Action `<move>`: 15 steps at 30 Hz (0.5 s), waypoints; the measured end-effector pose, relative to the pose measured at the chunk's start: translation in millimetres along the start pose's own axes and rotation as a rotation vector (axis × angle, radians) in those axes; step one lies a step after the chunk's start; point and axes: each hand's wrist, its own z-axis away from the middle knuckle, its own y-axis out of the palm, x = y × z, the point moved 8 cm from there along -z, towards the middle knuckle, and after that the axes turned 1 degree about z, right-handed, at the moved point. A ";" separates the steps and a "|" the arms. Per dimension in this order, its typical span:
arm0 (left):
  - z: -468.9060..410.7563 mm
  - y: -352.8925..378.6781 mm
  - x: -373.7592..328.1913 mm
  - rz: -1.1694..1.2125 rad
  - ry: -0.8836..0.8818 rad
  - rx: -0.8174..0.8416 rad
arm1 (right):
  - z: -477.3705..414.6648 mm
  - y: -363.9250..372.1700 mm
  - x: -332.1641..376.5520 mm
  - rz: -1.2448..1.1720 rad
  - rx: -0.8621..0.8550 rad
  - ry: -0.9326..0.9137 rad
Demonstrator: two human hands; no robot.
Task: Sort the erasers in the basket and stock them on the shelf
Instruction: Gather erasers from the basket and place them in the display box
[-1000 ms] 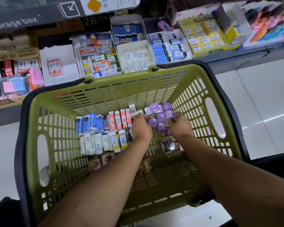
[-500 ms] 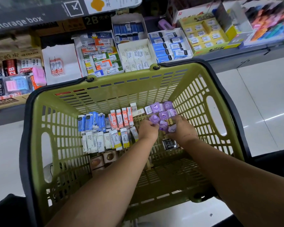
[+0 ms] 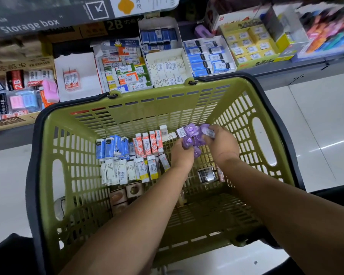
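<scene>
Our arms reach into the green basket. Our left hand and right hand, close together, both curl round a clump of purple erasers toward its 1 o'clock corner. At their 9 o'clock lie orange erasers, blue erasers and white erasers. Beyond, at 12 o'clock, the shelf carries boxed stock

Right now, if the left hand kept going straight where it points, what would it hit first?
The purple erasers, which the left hand already holds; past them probably the green basket's far wall, though depth is hard to judge.
</scene>
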 end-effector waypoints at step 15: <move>-2.2 -1.4 -4.8 -0.077 -0.043 0.169 | 20.5 -9.4 9.5 0.260 0.245 -0.199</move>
